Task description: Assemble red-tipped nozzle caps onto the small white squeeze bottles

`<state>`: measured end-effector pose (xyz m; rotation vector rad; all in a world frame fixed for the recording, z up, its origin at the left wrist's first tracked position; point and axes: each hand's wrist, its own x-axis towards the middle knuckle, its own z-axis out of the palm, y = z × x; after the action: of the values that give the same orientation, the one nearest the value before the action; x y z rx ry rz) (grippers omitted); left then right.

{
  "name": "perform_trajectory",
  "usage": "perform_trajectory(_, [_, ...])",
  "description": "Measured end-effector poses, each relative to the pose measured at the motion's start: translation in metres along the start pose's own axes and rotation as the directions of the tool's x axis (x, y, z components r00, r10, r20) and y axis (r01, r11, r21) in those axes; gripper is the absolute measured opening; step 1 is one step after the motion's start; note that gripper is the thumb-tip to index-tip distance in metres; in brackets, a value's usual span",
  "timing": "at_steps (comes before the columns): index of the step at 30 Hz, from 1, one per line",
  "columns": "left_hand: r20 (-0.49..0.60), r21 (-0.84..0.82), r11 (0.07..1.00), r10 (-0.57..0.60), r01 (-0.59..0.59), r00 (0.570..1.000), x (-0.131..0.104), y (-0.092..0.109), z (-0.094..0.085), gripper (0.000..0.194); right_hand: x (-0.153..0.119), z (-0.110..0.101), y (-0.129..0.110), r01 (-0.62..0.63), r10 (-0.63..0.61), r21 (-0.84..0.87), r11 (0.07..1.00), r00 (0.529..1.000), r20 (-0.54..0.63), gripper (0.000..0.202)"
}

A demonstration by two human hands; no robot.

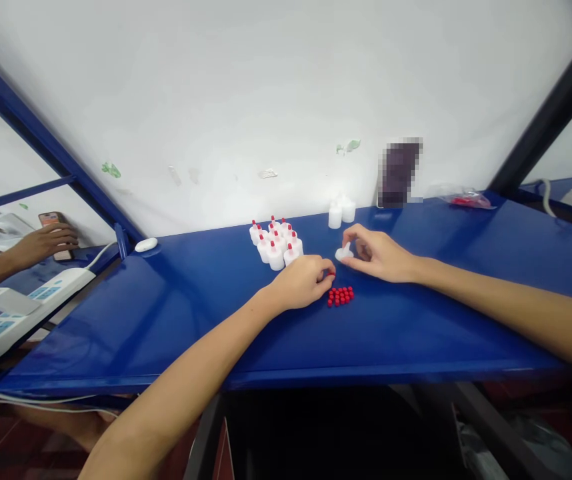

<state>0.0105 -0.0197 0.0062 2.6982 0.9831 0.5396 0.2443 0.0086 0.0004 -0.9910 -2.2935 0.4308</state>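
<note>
My left hand point(306, 280) pinches a small red cap point(332, 273) between thumb and fingertips, just above several loose red caps point(341, 296) on the blue table. To its right, my right hand point(379, 253) holds a white nozzle piece point(345, 251) between thumb and forefinger, its narrow tip pointing up. Beyond my left hand stands a group of white bottles point(276, 257) with red-tipped nozzles. Several white bottles point(335, 217) without visible red tips stand near the wall, behind my right hand.
On the blue table point(191, 320) lie a white oval object point(146, 245) at the back left and a clear bag with red contents point(467, 199) at the back right. A power strip point(26, 317) is at left, where another person's hand point(49, 243) is near a phone.
</note>
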Motion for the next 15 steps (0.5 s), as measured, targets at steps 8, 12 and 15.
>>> perform_trajectory(8, [-0.211, -0.164, 0.986, -0.008, -0.027, 0.977, -0.001, 0.000, 0.006, 0.014, 0.004, -0.001, -0.010, -0.022, 0.025, 0.101, 0.995, 0.999, -0.030, 0.033])
perform_trajectory(12, [-0.372, -0.207, 0.972, 0.027, -0.111, 0.928, -0.001, 0.006, 0.003, 0.014, 0.003, -0.009, -0.028, -0.075, 0.057, 0.272, 0.959, 0.996, 0.073, 0.034])
perform_trajectory(15, [-0.475, -0.238, 0.961, 0.014, -0.143, 0.880, -0.001, 0.009, 0.000, 0.013, 0.000, -0.008, -0.036, -0.055, 0.036, 0.313, 0.948, 0.997, 0.066, 0.033])
